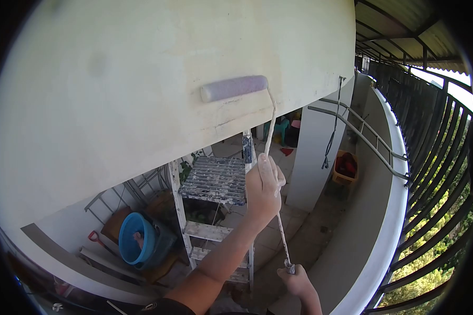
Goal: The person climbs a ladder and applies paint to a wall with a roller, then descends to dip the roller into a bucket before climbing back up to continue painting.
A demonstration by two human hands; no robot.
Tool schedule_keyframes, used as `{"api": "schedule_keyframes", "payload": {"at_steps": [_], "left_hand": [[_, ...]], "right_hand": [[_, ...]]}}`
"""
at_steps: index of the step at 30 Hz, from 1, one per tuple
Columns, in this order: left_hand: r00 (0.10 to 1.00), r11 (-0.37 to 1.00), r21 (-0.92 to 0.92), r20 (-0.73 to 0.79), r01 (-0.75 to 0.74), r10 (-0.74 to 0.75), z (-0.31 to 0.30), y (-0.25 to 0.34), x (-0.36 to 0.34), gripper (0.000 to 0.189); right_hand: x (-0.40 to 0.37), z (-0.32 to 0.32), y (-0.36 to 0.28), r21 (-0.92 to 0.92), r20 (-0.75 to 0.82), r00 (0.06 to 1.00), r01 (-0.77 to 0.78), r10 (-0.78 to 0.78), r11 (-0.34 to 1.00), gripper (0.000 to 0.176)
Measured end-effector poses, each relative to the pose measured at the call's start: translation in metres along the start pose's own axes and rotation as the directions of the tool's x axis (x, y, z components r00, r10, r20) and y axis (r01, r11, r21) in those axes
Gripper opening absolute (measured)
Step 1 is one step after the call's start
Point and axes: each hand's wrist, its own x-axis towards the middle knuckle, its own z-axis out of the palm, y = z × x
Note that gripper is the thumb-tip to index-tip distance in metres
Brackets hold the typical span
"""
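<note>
A paint roller with a pale purple sleeve (235,88) lies against the cream wall (115,94). Its long, paint-spattered handle (283,231) runs down from the sleeve's right end. My left hand (265,181) is closed round the upper part of the handle, thumb along it. Lower down, near the bottom of the view, my right hand (295,279) grips the handle's lower end. Behind my left forearm stands a paint-splashed ladder (210,231) with a slatted top platform (213,181).
Left of the ladder is a blue tub (134,239). An orange crate (345,168) stands beyond the white pillar (315,157). Metal rails (370,136) jut over the parapet (397,157) at right, beside black bars (431,194). Cables (332,136) hang from the wall's corner.
</note>
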Motion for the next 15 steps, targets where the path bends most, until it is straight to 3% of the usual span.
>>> {"api": "schedule_keyframes", "payload": {"at_steps": [5,8,11,15], "left_hand": [[0.991,0.989,0.058,-0.018,-0.135,0.136,0.017,0.035,0.041,0.05],[0.99,0.985,0.102,-0.021,-0.136,0.138,0.009,0.026,0.028,0.05],[0.996,0.994,0.079,-0.039,-0.08,0.083,-0.007,-0.007,-0.007,0.05],[0.998,0.994,0.099,-0.054,-0.036,0.042,-0.01,-0.015,-0.024,0.049]], "right_hand": [[-0.009,-0.017,-0.065,0.041,-0.092,0.994,0.066,-0.062,0.997,0.039],[-0.006,-0.007,-0.047,0.055,-0.012,0.999,0.042,-0.042,0.998,0.039],[0.003,0.018,0.014,0.006,0.008,1.0,-0.008,0.008,1.0,0.039],[-0.01,0.024,0.026,-0.055,-0.009,1.0,-0.025,0.025,0.998,0.038]]}}
